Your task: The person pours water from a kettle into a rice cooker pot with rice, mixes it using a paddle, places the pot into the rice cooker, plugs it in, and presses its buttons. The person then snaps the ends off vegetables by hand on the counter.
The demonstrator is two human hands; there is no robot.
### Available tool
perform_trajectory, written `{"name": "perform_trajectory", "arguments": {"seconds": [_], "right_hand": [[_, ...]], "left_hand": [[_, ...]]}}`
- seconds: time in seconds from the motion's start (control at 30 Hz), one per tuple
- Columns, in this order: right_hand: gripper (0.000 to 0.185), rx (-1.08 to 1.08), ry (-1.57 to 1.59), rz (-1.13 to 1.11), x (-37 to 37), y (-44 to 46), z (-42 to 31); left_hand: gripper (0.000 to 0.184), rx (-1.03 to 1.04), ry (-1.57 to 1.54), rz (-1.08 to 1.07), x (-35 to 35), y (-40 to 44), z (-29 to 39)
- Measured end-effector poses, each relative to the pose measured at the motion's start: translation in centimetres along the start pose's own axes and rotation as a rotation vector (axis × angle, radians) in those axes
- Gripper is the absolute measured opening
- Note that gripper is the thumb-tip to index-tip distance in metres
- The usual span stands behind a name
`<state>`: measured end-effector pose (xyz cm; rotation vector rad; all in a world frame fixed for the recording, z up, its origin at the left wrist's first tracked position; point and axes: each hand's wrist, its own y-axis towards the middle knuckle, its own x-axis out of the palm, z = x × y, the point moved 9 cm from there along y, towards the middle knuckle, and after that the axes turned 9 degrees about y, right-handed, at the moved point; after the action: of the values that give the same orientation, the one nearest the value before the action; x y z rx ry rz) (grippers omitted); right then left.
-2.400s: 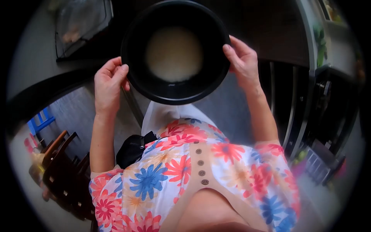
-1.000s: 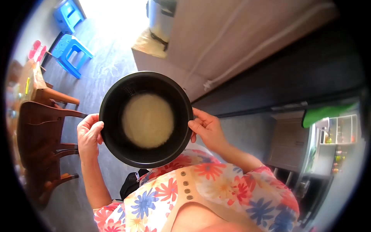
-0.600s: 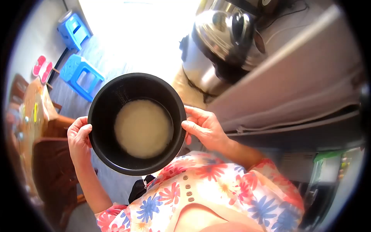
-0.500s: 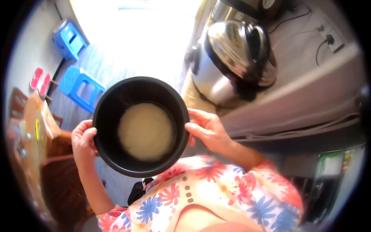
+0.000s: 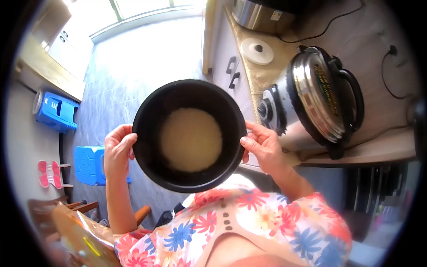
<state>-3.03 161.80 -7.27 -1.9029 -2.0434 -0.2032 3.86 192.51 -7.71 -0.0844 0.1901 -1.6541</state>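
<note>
A round black inner pot (image 5: 149,115) is held in front of my chest, its mouth facing up. Pale rice (image 5: 191,140), apparently in cloudy water, covers its bottom. My left hand (image 5: 119,149) grips the left rim, thumb on top and fingers beneath. On the opposite rim my right hand (image 5: 262,144) is closed the same way. To the right of the pot, an electric pressure cooker (image 5: 318,98) with a shiny domed lid and black handle stands on the counter. Its lid is on.
A white round lid (image 5: 257,51) with a dark knob lies on the counter (image 5: 287,62). Behind it stands another metallic appliance (image 5: 258,18). Blue stools (image 5: 89,164) are on the floor at left, near pink slippers (image 5: 50,174). A wooden table (image 5: 71,231) is at lower left.
My view has turned toward the left side of the counter, revealing the white lid and more floor. Both hands still hold the pot, now farther right in view. The pressure cooker appears lower and farther right.
</note>
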Motion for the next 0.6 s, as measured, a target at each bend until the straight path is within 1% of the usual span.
{"name": "perform_trajectory", "arguments": {"seconds": [0.1, 0.23, 0.37, 0.47, 0.5, 0.57, 0.6], "right_hand": [[0.04, -0.007, 0.024, 0.082, 0.3, 4.1, -0.2], [0.038, -0.032, 0.013, 0.158, 0.9, 9.4, -1.6], [0.036, -0.067, -0.001, 0.228, 0.3, 14.5, -2.8], [0.036, -0.144, -0.013, 0.314, 0.0, 17.8, -4.7], [0.036, -0.204, 0.002, 0.42, -0.5, 18.5, -5.2], [0.037, -0.274, 0.004, 0.457, -0.4, 20.3, -7.4], [0.038, -0.309, -0.014, 0.485, -0.6, 20.8, -8.5]], "left_hand": [[0.014, -0.03, 0.037, -0.053, -0.7, 5.5, 0.7], [0.013, -0.01, 0.01, -0.097, -1.3, 12.0, 2.4], [0.013, 0.02, 0.015, -0.196, -0.9, 19.7, 4.6], [0.013, 0.062, 0.05, -0.309, 0.2, 25.9, 7.0], [0.013, 0.072, 0.052, -0.358, 0.7, 27.9, 7.7], [0.013, 0.092, 0.075, -0.461, 2.3, 31.5, 9.5], [0.013, 0.117, 0.119, -0.472, 3.2, 33.3, 11.1]]}}
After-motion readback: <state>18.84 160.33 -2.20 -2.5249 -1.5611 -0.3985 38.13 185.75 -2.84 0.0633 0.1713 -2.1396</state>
